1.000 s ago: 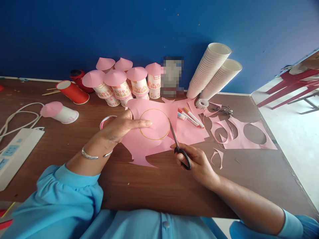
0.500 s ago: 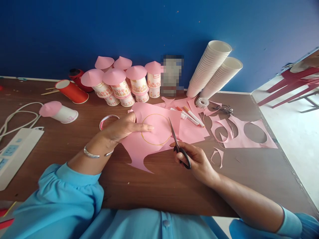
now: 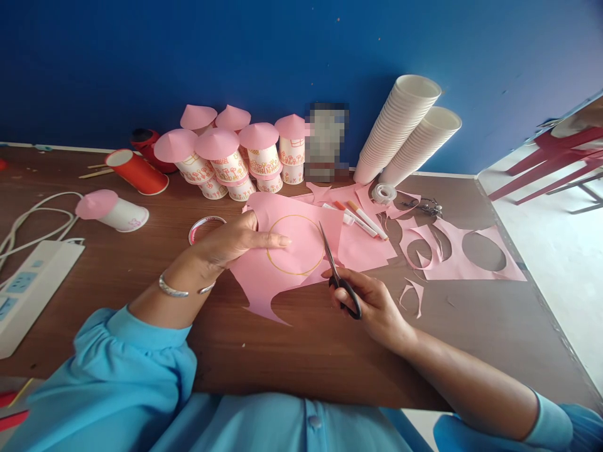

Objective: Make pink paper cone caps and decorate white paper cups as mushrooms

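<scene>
Left hand: the person's left hand (image 3: 230, 242) is clamped on a flat pink paper sheet (image 3: 301, 251), thumb on top, covering a bit of the yellow-brown drawn circle (image 3: 296, 274).
Right hand: the right hand (image 3: 372, 304) is wrapped around a pair of black-handled metal scissors (image 3: 347, 294). Blades are right by the circle's right edge, can't tell if they're biting paper.
Pink sheet: mid-table, over the brown wooden tabletop (image 3: 264, 364), curvy tail at the near side.
Crowding it: slim white markers with orange and ochre ends (image 3: 365, 221) just off its right edge, plus loose pink paper (image 3: 362, 248) there too. On the other side, a red-and-white tape ring (image 3: 193, 231) beside the left hand.
Behind: decorated white paper cup towers with pink cone tops (image 3: 261, 157).
Back right: two tall white paper cup stacks (image 3: 396, 132), clear tape roll (image 3: 384, 193) at their foot.
Far right: pink offcuts with round holes (image 3: 452, 257).
Over left: a toppled white cup with a pink cone (image 3: 120, 215), a red cylindrical cup (image 3: 141, 172), a white plastic power strip (image 3: 40, 289).
</scene>
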Demonstrator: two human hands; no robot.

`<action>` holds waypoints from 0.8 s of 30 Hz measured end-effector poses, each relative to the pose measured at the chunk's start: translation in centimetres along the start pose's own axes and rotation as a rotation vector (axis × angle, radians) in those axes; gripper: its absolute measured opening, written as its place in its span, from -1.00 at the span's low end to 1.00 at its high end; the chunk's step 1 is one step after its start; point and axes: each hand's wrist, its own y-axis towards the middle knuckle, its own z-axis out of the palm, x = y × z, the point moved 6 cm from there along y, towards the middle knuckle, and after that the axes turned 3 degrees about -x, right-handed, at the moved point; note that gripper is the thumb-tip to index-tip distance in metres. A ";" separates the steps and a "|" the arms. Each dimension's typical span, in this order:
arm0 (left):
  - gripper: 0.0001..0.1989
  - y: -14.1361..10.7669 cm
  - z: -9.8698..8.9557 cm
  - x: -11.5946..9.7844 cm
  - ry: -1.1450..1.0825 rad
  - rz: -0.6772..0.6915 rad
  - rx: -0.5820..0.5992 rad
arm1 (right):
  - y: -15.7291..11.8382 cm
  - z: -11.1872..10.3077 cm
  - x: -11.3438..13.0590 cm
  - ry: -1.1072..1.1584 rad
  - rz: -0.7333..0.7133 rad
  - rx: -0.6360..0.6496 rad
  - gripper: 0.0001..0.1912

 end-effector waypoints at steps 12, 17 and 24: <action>-0.70 0.1 0.6 -0.5 -0.143 0.019 0.099 | 0.1 0.0 0.3 -0.047 -0.039 0.019 -0.42; -0.68 0.2 0.6 -0.6 -0.145 0.056 0.106 | 0.0 0.0 0.3 -0.058 -0.056 0.023 -0.48; -0.68 0.4 0.4 -0.1 -0.117 0.009 0.117 | 0.1 -0.1 0.2 -0.089 -0.057 0.008 -0.58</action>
